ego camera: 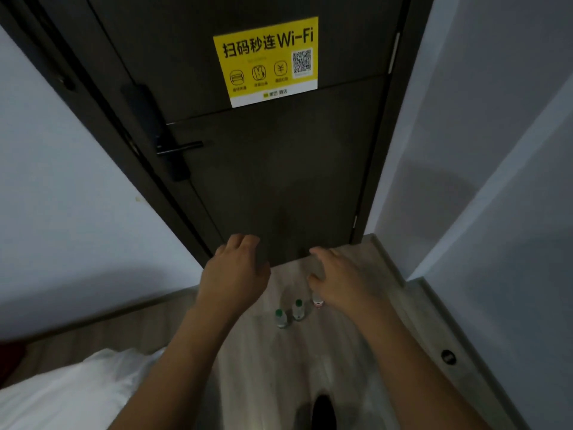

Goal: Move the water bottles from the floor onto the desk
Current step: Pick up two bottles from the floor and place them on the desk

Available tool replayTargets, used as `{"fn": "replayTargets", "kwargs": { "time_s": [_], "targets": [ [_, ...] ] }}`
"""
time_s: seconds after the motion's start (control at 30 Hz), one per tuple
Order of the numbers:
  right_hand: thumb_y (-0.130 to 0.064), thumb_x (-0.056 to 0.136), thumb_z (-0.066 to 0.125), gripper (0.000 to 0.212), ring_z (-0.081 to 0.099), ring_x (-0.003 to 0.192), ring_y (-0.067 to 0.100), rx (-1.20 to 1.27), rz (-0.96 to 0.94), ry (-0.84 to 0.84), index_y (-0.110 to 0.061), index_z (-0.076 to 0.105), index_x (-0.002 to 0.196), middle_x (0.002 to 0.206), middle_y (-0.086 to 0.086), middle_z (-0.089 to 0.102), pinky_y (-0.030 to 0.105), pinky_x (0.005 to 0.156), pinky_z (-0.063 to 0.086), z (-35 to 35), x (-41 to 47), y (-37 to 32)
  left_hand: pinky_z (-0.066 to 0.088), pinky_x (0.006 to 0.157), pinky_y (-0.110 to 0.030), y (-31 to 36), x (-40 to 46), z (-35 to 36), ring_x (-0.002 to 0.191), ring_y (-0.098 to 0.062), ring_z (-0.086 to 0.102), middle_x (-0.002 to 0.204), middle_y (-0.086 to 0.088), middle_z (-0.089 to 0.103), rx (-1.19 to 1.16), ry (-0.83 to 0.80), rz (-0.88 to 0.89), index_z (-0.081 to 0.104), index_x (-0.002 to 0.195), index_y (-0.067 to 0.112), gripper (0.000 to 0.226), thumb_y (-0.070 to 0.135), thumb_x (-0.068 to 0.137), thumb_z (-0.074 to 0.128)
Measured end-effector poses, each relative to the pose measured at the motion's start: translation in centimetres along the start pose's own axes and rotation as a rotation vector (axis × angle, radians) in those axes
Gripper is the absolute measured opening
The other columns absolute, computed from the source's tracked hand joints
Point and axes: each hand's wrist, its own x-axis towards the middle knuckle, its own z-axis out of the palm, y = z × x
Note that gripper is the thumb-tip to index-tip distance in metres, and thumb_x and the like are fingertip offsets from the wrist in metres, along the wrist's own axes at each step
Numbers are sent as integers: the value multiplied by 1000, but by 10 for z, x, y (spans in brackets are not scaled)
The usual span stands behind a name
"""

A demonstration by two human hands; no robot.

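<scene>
Wooden floor (310,361) below both empty, spread hands, left hand (235,274) and right hand (338,280), holds three bottles (298,310); door (279,181) beyond.

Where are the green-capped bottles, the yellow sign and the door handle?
Left green-capped bottle (280,318): head view, on its body below the cap.
Right green-capped bottle (298,309): head view, on its upper body.
Yellow Wi-Fi sign (267,62): head view, middle of sign.
Door handle (181,147): head view, on the lever.
</scene>
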Motion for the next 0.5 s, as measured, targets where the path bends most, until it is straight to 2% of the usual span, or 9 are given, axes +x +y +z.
{"fn": "replayTargets", "kwargs": {
  "time_s": [0.13, 0.27, 0.4, 0.5],
  "targets": [
    [-29, 91, 55, 53, 51, 122, 26, -32, 61, -99, -18, 42, 141, 140, 8, 48, 39, 100, 44, 18, 53, 16, 43, 73, -30, -31, 43, 47, 103, -25, 61, 123, -5, 57, -18, -119, -8, 54, 131, 20, 45, 39, 90, 59],
    [-27, 91, 56, 46, 53, 115, 30, -82, 150, -165, -12, 47, 134, 131, 12, 52, 40, 95, 46, 69, 126, 56, 51, 87, -36, -74, 92, 146, 109, -26, 61, 136, -7, 52, -87, -285, -12, 51, 137, 16, 51, 39, 92, 60],
    [-25, 91, 56, 42, 56, 112, 31, -108, 162, -152, -10, 52, 130, 129, 13, 54, 40, 93, 48, 172, 199, 123, 51, 90, -39, -129, 144, 287, 113, -26, 58, 139, -7, 50, -87, -376, -24, 45, 142, 17, 56, 40, 93, 59],
    [-26, 89, 58, 48, 57, 110, 29, -114, 134, -179, -15, 49, 135, 128, 10, 55, 38, 92, 47, 271, 241, 179, 50, 91, -38, -171, 167, 402, 117, -27, 55, 138, -7, 50, -44, -426, -27, 42, 145, 17, 58, 42, 94, 57]
  ]
}}
